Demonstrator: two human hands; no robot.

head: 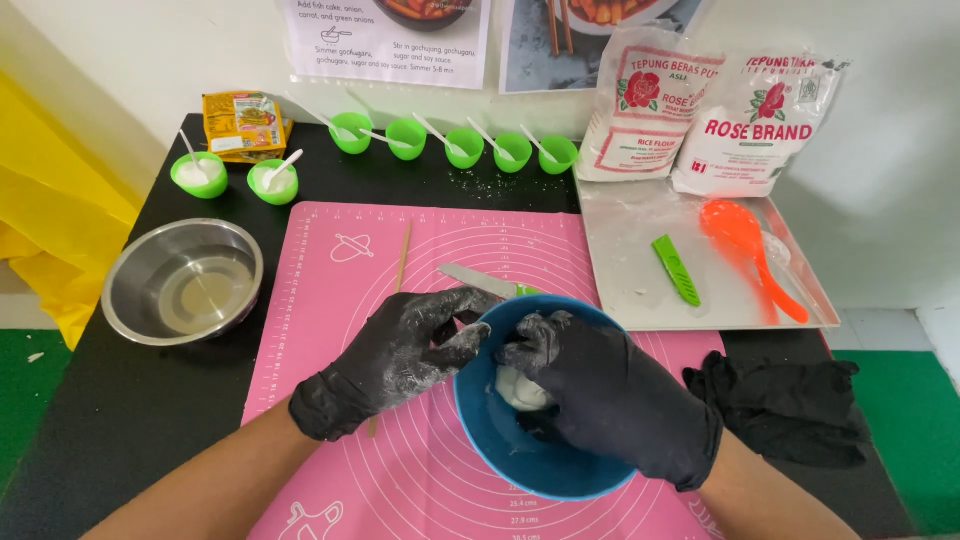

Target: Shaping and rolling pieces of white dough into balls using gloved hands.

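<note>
left hand (395,358) curls its grip on the rim of the blue bowl (560,465); right hand (600,390) is closed on the white dough (515,390) inside it. the dough looks lumped but not smooth (gloves floured), the knife (480,282) lies unused on the pink mat (340,300), and the tray (620,290) tools are untouched.

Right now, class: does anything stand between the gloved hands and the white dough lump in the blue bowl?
Nothing visible does. The right hand is already on the white dough lump inside the blue bowl; the left hand grips the bowl's rim.
</note>
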